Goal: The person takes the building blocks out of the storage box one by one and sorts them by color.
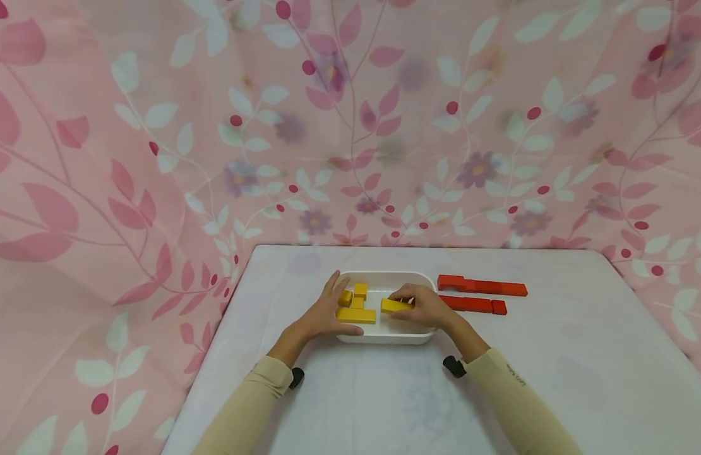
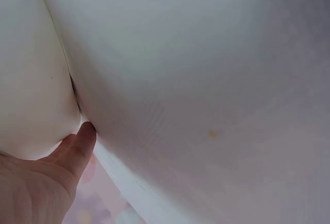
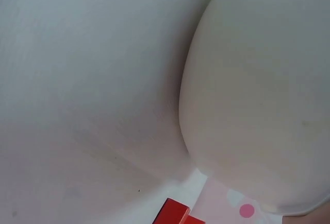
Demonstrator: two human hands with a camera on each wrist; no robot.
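Note:
A white plastic tray (image 1: 384,339) stands on the table with several yellow blocks in its left half. My left hand (image 1: 322,314) rests against the tray's left end, fingers spread and fairly straight, thumb along the front rim. In the left wrist view its fingers (image 2: 77,149) lie along the tray's outer wall (image 2: 36,80). My right hand (image 1: 427,306) pinches a yellow rectangular block (image 1: 391,306) over the tray's right half. Beside my left hand lie a long yellow block (image 1: 357,316) and small yellow cubes (image 1: 360,290). The right wrist view shows the tray's outer wall (image 3: 258,95), not the fingers.
Two rows of red blocks lie right of the tray, a back row (image 1: 492,287) and a front row (image 1: 470,304) that ends in a small red cube (image 1: 499,307). White cloth covers the table (image 1: 379,404). A pink floral curtain (image 1: 362,126) hangs behind it.

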